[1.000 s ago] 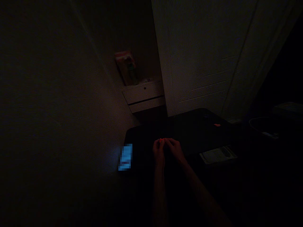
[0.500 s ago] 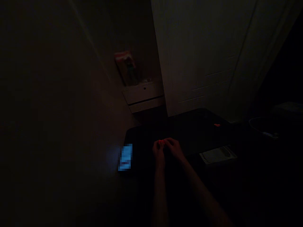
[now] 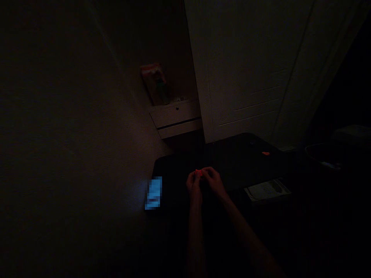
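Over the dark tabletop (image 3: 179, 164), my left hand (image 3: 193, 183) and my right hand (image 3: 213, 179) meet at the fingertips. Between them they pinch a small bright red-orange piece (image 3: 198, 172); fingers cover much of it, and the dim light hides what kind of thing it is. Both hands are closed on this piece. Farther right on the tabletop lies another small orange-red piece (image 3: 266, 153), apart from the hands.
At the table's left end a lit screen (image 3: 154, 193) glows blue beside the wall. A pale flat book or packet (image 3: 268, 190) sits near the table's front edge, right of my arms. Behind stand a white drawer unit (image 3: 178, 114) and a large pale door panel (image 3: 240, 69).
Both hands stay together at nearly the same spot, their fingers shifting slightly. A little more of the red-orange piece shows between them.
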The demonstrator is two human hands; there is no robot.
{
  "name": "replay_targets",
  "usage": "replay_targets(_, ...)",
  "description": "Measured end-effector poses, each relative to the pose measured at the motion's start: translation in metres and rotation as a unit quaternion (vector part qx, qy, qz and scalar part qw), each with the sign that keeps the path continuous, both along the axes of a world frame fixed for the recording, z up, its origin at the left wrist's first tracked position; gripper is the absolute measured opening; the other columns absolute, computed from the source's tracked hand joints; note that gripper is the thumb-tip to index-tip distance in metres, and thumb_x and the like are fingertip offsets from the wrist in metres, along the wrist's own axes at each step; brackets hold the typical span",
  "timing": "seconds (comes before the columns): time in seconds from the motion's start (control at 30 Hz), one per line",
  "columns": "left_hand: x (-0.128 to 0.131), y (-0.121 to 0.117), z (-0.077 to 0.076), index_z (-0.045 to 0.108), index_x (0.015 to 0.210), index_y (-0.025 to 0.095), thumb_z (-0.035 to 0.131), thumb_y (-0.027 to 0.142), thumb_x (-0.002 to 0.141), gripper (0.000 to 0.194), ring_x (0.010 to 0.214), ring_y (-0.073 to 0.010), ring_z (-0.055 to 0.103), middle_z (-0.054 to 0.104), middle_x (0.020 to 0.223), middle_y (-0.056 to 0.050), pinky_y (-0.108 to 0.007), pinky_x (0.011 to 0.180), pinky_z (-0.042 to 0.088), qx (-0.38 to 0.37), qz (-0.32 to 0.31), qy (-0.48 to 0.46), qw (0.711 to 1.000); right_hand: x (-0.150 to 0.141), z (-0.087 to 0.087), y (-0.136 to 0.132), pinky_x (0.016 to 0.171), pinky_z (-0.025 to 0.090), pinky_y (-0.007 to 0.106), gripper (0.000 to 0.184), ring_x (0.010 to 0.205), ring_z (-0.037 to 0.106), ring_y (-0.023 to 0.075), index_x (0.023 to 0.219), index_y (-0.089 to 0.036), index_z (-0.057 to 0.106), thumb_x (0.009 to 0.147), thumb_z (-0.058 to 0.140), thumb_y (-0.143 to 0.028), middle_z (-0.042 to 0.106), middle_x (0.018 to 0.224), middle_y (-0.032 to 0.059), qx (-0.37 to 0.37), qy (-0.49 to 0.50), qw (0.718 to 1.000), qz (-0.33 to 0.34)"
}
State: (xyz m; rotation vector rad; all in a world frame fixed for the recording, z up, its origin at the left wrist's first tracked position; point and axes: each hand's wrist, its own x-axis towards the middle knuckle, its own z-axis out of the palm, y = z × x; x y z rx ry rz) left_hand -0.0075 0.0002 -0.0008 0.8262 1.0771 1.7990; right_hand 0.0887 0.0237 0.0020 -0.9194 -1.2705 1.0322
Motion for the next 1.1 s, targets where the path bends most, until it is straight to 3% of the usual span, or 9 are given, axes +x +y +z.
replay_targets(0.2,0.0,0.002,-0.002,0.075,0.098,0.013,0.083,0.052,0.074,0.046,0.087,-0.0167,0.067,0.073,0.096,-0.008,-0.028,0.08,0.05,-0.011,-0.008,-0.02,1.0,-0.003,0.001,-0.005,0.081,0.056,0.035,0.039,0.089,0.071,0.0235,0.097,-0.02,0.07,0.087,0.063,-0.057,0.076,0.096,0.0086,0.015,-0.007,1.0,-0.023)
replay_targets(0.33,-0.001,0.003,-0.003,0.075,0.097,0.013,0.083,0.052,0.075,0.046,0.089,-0.0168,0.067,0.073,0.097,-0.008,-0.028,0.082,0.05,-0.003,-0.013,-0.032,0.999,-0.004,-0.002,-0.005,0.087,0.056,0.037,0.038,0.097,0.072,0.025,0.105,-0.02,0.073,0.087,0.067,-0.053,0.077,0.104,0.01,0.009,-0.002,1.0,-0.003)
replay_targets(0.57,-0.001,0.001,0.001,0.075,0.088,0.014,0.088,0.036,0.065,0.035,0.09,-0.019,0.07,0.074,0.094,-0.008,-0.033,0.086,0.051,-0.012,-0.004,-0.131,0.991,-0.002,-0.002,-0.007,0.086,0.057,0.038,0.04,0.095,0.07,0.0239,0.112,-0.022,0.075,0.084,0.073,-0.051,0.073,0.105,0.0093,0.061,-0.038,0.997,-0.01)
replay_targets(0.8,-0.002,0.001,0.001,0.076,0.086,0.014,0.085,0.033,0.065,0.03,0.086,-0.0176,0.069,0.074,0.09,-0.006,-0.031,0.083,0.051,-0.011,-0.002,-0.123,0.992,-0.004,0.0,-0.012,0.082,0.055,0.036,0.03,0.09,0.067,0.0228,0.108,-0.023,0.077,0.089,0.069,-0.046,0.07,0.101,0.0083,0.107,-0.09,0.989,-0.042)
replay_targets(1.1,-0.002,-0.002,0.003,0.076,0.088,0.014,0.086,0.034,0.067,0.03,0.088,-0.0166,0.068,0.073,0.092,-0.006,-0.029,0.084,0.049,-0.012,-0.025,-0.107,0.994,-0.003,0.004,-0.016,0.082,0.052,0.036,0.024,0.092,0.066,0.0238,0.106,-0.024,0.076,0.095,0.062,-0.041,0.07,0.099,0.0081,0.114,-0.137,0.983,-0.046)
